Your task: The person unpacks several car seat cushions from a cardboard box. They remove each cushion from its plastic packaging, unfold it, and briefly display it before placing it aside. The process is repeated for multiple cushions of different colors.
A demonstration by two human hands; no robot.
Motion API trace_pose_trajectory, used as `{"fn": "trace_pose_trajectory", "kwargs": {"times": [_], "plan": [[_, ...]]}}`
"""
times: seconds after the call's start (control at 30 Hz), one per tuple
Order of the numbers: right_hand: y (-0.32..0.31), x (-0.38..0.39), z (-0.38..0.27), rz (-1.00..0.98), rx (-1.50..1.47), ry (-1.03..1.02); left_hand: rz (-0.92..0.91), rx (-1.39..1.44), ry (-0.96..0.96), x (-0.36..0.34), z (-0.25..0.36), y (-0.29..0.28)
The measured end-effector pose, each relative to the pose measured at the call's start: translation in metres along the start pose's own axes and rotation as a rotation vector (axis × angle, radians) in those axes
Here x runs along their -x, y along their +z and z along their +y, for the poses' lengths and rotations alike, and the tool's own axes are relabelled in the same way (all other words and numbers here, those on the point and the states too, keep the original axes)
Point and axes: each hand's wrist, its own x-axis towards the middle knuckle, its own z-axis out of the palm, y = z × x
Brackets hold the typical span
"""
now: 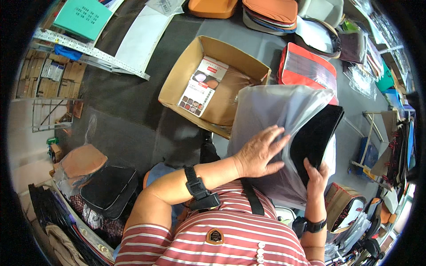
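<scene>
A large clear plastic bag (266, 104) stands in front of me, with a flat black fabric pad (317, 133) at its right side, partly inside it. I cannot make out exactly what kind of pad it is. My left hand (259, 153) lies against the bag's face with its fingers spread, close to the pad's left edge. At the pad's lower end my right hand (316, 177) grips it, thumb on the near face and the other fingers mostly hidden. Whitish-grey contents show dimly through the plastic.
Just beyond the bag is an open cardboard box (177, 66) with a printed leaflet (202, 88) inside. A red case with a clear window (308, 66) lies behind the bag. Stacked seat covers (270, 11) sit farther back. At left are a white metal shelf (93, 55) and a black case (110, 190).
</scene>
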Motion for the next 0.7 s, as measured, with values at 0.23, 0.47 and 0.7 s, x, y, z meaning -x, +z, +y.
{"fn": "trace_pose_trajectory", "kwargs": {"times": [0.23,0.47,0.7], "plan": [[-0.023,0.000,0.000,0.206,-0.131,-0.191,-0.237,0.021,-0.075,0.018,0.018,0.023],[-0.075,0.031,-0.034,0.372,-0.287,-0.258,-0.265,0.388,-1.140,0.121,-0.124,0.059],[-0.106,0.063,-0.073,0.549,-0.285,-0.328,-0.208,1.212,-1.520,0.120,-0.153,0.087]]}}
